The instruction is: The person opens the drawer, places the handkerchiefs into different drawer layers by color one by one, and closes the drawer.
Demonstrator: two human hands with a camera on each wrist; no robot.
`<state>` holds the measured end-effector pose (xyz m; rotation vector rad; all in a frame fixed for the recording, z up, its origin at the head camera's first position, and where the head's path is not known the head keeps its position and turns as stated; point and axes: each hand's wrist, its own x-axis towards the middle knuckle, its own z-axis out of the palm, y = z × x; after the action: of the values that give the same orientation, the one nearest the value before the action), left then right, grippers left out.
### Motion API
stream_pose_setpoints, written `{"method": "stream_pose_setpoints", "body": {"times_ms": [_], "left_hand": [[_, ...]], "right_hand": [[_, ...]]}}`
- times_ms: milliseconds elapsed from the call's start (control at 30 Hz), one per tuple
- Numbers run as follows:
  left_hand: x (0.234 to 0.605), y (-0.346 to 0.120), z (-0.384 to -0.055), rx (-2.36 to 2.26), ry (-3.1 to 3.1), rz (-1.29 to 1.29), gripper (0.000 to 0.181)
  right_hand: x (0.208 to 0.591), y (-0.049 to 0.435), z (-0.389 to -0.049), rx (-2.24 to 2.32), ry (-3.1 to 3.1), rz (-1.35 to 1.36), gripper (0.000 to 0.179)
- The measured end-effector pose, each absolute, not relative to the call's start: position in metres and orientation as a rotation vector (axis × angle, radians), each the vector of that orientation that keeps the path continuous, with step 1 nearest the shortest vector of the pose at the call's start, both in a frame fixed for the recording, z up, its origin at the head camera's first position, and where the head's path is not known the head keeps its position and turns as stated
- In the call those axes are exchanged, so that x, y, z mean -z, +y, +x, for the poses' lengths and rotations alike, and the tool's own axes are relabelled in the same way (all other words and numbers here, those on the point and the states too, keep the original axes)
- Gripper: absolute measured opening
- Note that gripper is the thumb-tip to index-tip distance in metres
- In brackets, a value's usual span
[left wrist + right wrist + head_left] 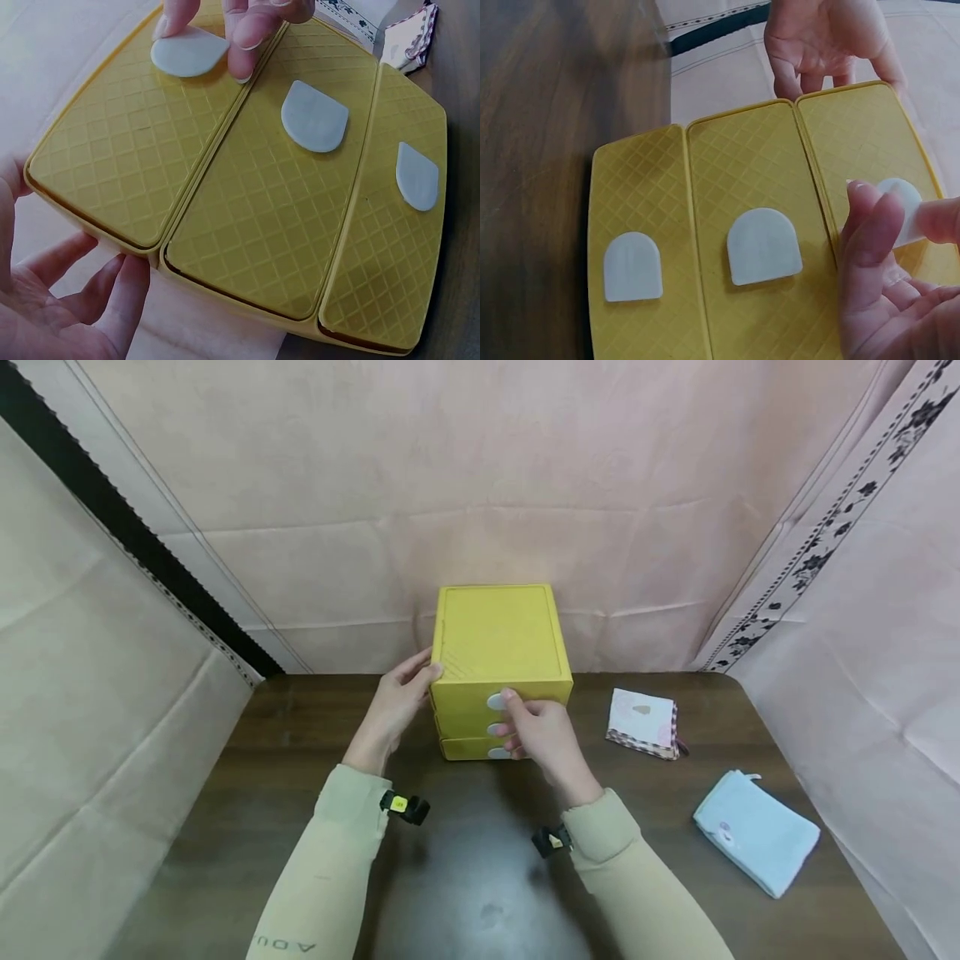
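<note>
A yellow box with three stacked drawers (501, 631) stands near the back of the table, each drawer front carrying a rounded white pull tab. My left hand (393, 706) holds the box at its upper left edge, thumb near the top corner and fingers against the side. With thumb and fingers, my right hand (542, 732) pinches the top drawer's tab (189, 52). Below it, the middle tab (765, 246) and the bottom tab (633, 267) show fully in the right wrist view. All three drawer fronts look pushed in; their insides are hidden.
To the right of the box lies a folded white cloth (642, 718) with a checked border. Closer to me on that side is a light blue zip pouch (756, 832). Pale fabric walls (480, 460) enclose the brown wooden table (480, 877) at the back and sides.
</note>
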<state>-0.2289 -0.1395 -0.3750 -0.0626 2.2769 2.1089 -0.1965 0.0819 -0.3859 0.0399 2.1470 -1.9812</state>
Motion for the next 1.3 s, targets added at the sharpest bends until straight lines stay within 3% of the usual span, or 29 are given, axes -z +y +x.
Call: {"method": "stream_pose_setpoints", "body": {"times_ms": [1300], "left_hand": [[0.375, -0.128, -0.221, -2.115, 2.392, -0.255, 0.05]], "right_hand": [[0.398, 0.093, -0.193, 1.918, 2.131, 0.04, 0.061]]}}
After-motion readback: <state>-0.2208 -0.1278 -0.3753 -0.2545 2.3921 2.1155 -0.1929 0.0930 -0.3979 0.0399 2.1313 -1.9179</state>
